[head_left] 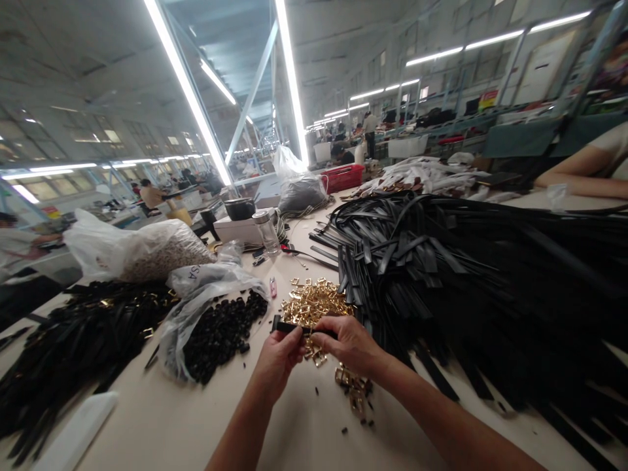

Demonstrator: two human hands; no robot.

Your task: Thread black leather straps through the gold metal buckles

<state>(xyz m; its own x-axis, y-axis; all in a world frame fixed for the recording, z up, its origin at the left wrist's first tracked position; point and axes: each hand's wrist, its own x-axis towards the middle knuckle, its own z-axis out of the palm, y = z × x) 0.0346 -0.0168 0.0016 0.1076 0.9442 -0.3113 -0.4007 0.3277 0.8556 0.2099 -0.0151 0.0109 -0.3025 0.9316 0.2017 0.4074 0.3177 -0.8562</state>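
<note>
My left hand [279,356] and my right hand [349,343] meet low in the middle of the head view, both pinched on one black strap [287,326] held level between them. A gold buckle [318,356] hangs just under my fingers. Right behind my hands lies a heap of gold buckles [314,302], and a few more buckles [354,386] lie under my right wrist.
A big pile of black straps [466,275] fills the right side. On the left are an open plastic bag of small black loops [218,330], finished black straps [73,347] and a full clear bag [147,252]. A co-worker's arm [583,173] rests at far right.
</note>
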